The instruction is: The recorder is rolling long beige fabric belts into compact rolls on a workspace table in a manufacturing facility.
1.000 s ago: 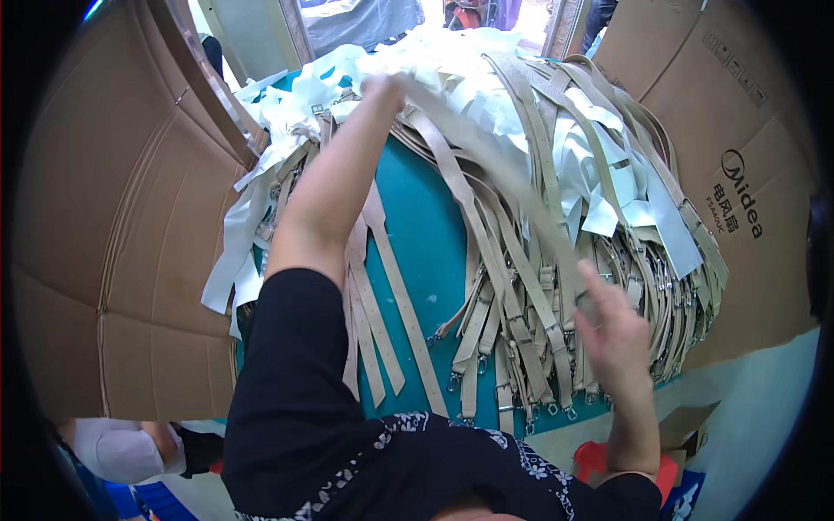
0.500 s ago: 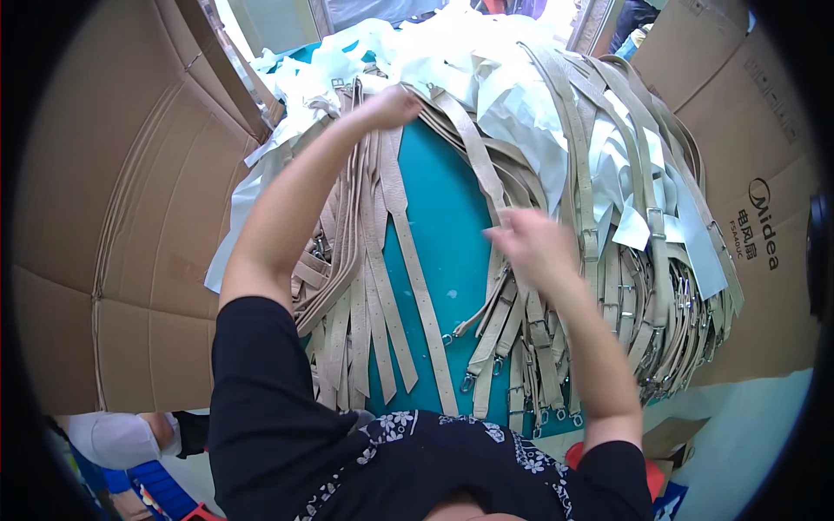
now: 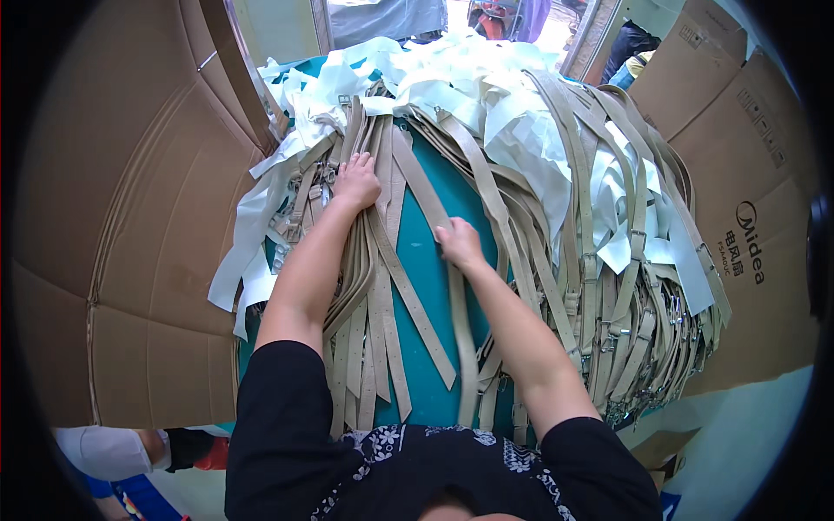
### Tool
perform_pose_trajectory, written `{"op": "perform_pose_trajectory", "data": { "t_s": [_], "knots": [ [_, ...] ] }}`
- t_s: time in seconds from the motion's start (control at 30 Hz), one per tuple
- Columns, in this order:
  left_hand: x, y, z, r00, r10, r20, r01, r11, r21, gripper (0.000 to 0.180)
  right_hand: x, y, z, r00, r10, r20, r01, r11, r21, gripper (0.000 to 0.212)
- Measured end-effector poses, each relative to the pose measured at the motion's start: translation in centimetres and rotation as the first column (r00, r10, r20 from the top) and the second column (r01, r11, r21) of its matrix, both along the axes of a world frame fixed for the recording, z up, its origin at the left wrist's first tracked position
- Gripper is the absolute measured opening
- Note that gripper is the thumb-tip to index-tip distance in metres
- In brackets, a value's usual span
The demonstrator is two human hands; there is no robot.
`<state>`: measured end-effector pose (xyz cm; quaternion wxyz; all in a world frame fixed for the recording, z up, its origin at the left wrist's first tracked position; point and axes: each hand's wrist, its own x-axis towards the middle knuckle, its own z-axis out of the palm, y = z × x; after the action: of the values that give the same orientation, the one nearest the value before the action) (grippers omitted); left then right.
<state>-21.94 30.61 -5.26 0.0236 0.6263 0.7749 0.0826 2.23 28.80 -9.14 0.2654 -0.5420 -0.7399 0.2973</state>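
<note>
My left hand (image 3: 356, 181) lies on a bundle of long beige straps (image 3: 346, 271) left of the middle, its fingers stretched over them. In my right hand (image 3: 459, 241) a single beige strap (image 3: 422, 185) is pinched partway along. That strap runs from near the top of the gap, down past my hand toward my body. A loose strap (image 3: 415, 319) with punched holes and a pointed end slants beneath it on the teal table (image 3: 426, 300). Metal buckles and clasps (image 3: 323, 178) show beside my left hand.
More straps with buckles (image 3: 638, 334) hang in a thick pile at the right. Crumpled white sheets (image 3: 521, 113) cover the far side. Cardboard walls stand at the left (image 3: 174, 252) and right (image 3: 747, 174). Another person's white-clothed part (image 3: 104, 451) shows at lower left.
My left hand has come down from the far end of the straps onto the left bundle. My right hand has moved left and now grips a strap, which has shifted into the gap.
</note>
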Motion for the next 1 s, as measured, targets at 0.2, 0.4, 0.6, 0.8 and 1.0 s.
{"op": "perform_pose_trajectory", "data": {
  "t_s": [0.2, 0.4, 0.6, 0.8, 1.0],
  "knots": [
    [2.7, 0.4, 0.5, 0.998, -0.031, -0.050, 0.034, 0.998, 0.047, 0.044, 4.4, -1.8, 1.8, 0.957, -0.165, -0.241, 0.046, 0.900, -0.433, 0.030],
    [4.6, -2.4, 0.4, 0.991, -0.132, 0.025, 0.124, 0.971, 0.202, 0.030, 5.7, -5.7, 5.7, 0.922, -0.027, -0.386, -0.271, 0.665, -0.695, 0.032],
    [2.9, -9.9, 3.6, 0.945, -0.198, 0.260, 0.060, 0.887, 0.459, 0.015, 11.6, -13.2, 11.0, 0.855, 0.038, -0.517, -0.494, 0.363, -0.790, 0.033],
    [-10.7, -12.6, 2.5, 0.942, 0.234, 0.240, -0.301, 0.906, 0.298, 0.020, 16.3, -18.9, 11.3, 0.815, 0.052, -0.578, -0.572, 0.233, -0.786, 0.031],
    [-4.6, -9.4, 3.8, 0.952, 0.169, 0.256, -0.221, 0.956, 0.191, 0.026, 16.3, -21.9, 10.1, 0.867, 0.175, -0.466, -0.496, 0.385, -0.779, 0.020]
  ]
}}
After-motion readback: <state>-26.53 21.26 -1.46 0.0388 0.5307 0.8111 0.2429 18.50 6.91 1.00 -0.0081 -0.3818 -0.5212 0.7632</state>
